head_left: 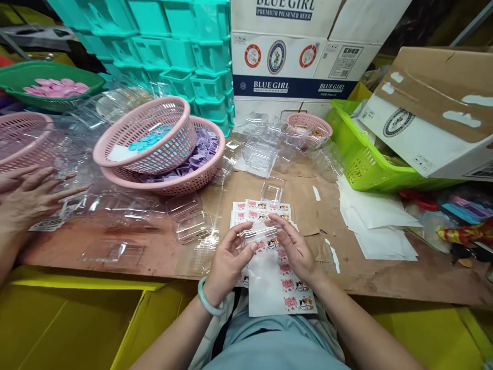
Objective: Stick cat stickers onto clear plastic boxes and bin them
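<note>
My left hand (233, 254), with a pale green bangle on its wrist, and my right hand (296, 249) hold a small clear plastic case (256, 233) between their fingers. Beneath it lies a sticker sheet (265, 288) printed with pink lettering and cartoon cats; part of its backing is bare, and its near end hangs over the table edge toward my lap. More sticker sheets (239, 207) lie under that one. Just beyond my fingers is another clear plastic case (272, 190).
Clear plastic cases (192, 226) are scattered to the left, near pink baskets (162, 187) of blue and purple pieces. A co-worker's hands (31, 195) are at far left. White sheets (377, 231) and a lime-green basket (362, 154) are on the right; teal crates (173, 31) and cartons (285, 61) stand behind.
</note>
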`<state>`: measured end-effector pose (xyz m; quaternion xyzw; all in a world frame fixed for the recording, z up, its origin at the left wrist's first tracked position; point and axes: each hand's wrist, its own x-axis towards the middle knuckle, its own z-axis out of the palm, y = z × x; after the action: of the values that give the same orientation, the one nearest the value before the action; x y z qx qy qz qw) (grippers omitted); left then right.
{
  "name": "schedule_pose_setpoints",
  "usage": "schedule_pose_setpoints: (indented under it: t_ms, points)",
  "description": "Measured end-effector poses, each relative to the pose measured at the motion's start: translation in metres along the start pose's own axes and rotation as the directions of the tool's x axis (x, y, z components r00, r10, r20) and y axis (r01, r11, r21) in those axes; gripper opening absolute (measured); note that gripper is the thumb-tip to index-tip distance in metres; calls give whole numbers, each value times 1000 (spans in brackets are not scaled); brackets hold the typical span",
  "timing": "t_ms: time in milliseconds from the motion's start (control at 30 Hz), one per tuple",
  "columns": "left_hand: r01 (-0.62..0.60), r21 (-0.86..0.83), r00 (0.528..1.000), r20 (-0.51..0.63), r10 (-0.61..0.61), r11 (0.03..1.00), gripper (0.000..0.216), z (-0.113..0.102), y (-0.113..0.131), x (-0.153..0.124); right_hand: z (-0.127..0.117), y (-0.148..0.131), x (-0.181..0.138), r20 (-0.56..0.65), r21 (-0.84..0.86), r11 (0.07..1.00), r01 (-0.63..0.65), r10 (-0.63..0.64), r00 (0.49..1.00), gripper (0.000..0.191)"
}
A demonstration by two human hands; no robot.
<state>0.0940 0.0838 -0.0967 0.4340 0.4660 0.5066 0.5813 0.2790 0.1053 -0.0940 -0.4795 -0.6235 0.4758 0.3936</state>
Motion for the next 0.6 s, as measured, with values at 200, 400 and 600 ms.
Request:
schedule_pose_setpoints:
  t_ms: [200, 400, 600]
  points:
    - [-305, 785, 862, -13, 507, 539, 41, -56, 8, 42, 41, 2, 88, -97, -242, 957, 163, -191, 977, 36]
    - [-143, 974, 816, 17, 578, 173, 39, -76, -3, 69, 80, -8, 192, 212, -652, 631, 421, -381, 900, 48]
    - [-77, 976, 831, -50, 553, 205, 41, -81, -7, 79, 99, -8, 237, 24, -705, 696, 133, -164, 986, 79]
